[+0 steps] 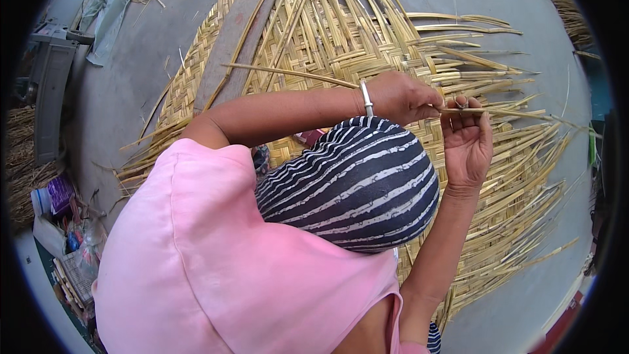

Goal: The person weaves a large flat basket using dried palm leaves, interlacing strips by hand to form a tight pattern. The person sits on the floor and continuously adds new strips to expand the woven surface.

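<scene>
A brown board (223, 59) lies on a partly woven reed mat (357, 59) spread over the floor (141, 46), as a person's left hand (416, 97), back upward, pinches a long reed (295, 73) above the mat; just beside it, the right hand (466, 141), palm showing, holds the same reed between thumb and curled fingers.

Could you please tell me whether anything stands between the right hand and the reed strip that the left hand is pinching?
Nothing visible does: the reed strip runs across the fingers of the right hand, and the left hand pinches it just to the left, above the woven mat.
</scene>
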The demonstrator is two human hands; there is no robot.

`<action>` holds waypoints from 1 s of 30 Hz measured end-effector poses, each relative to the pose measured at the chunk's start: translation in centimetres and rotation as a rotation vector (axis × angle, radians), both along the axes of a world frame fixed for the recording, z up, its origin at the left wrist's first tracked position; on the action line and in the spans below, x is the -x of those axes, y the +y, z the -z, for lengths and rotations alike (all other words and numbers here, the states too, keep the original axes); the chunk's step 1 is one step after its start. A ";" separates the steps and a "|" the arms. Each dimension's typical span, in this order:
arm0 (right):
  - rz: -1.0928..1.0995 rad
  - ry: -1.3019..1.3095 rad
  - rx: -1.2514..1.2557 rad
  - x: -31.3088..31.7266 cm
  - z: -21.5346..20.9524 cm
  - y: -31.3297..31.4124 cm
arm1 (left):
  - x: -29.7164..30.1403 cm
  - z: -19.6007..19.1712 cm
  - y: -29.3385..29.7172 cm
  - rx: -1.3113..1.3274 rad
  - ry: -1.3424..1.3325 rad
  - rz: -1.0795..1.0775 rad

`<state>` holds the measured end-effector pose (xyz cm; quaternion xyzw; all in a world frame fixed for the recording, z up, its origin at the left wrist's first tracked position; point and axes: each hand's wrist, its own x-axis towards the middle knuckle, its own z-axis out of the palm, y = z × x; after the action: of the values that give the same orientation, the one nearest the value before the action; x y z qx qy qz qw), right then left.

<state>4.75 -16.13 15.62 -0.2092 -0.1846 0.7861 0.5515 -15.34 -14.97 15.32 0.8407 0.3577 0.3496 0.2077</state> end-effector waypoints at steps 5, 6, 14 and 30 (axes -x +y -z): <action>0.028 -0.271 0.066 1.1 1.3 -1.5 | 1.6 2.3 -0.5 0.051 0.109 -0.044; 0.064 -0.297 0.066 0.9 2.0 -1.8 | 1.8 2.9 -0.4 0.112 0.100 -0.052; 0.413 -0.449 0.187 -6.0 6.0 -0.8 | 8.6 6.6 -0.9 0.315 0.172 -0.183; 0.104 -0.716 0.142 0.2 5.9 -1.6 | 1.2 7.5 -0.6 1.294 -0.353 -0.081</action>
<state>4.57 -17.75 9.70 -0.5178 -0.2999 0.6451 0.4752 -16.58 -15.60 7.79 0.4626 0.4870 0.2045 0.7120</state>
